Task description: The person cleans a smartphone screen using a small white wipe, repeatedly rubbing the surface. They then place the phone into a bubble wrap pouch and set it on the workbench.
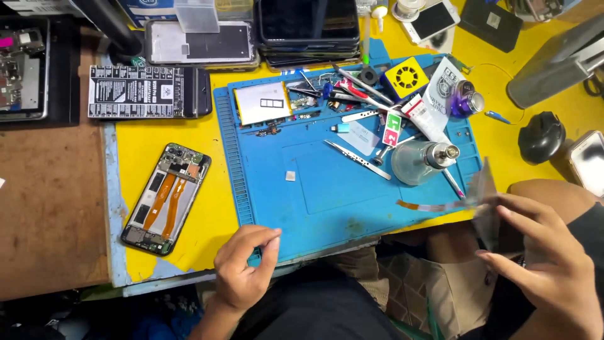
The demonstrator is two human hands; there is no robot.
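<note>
a yellow table (189, 135) is seen from above, with a blue repair mat (327, 189) laid on it. the left hand (242, 271) is held at the near edge of the mat, its fingers (272, 238) curled together with the thumb and forefinger tips pinched; whether anything is held between them cannot be told. the right hand (547, 264) is raised off the right end of the table, its fingers (513, 208) spread and closed on a thin clear film (486, 201), which is blurred; a narrow strip with an orange end (428, 206) trails from it over the mat's near right corner.

well to the left of the left hand, an opened phone (167, 198) is laid on the yellow surface, tilted, with two orange ribbon cables showing inside. behind it a black rectangular chart with white print (135, 92) is placed. on the mat's far left corner a white and yellow flat battery (262, 102) is laid. farther right, a yellow and black square pad (406, 77), a small green and red label (393, 129), a white tube with red marking (425, 116) and a white packet with a round emblem (443, 85) are clustered among metal tweezers (357, 158). a clear glass bottle with a metal pump top (423, 160) is lying on the right part of the mat. a stack of dark phone screens (308, 31) is set at the far edge.
</note>
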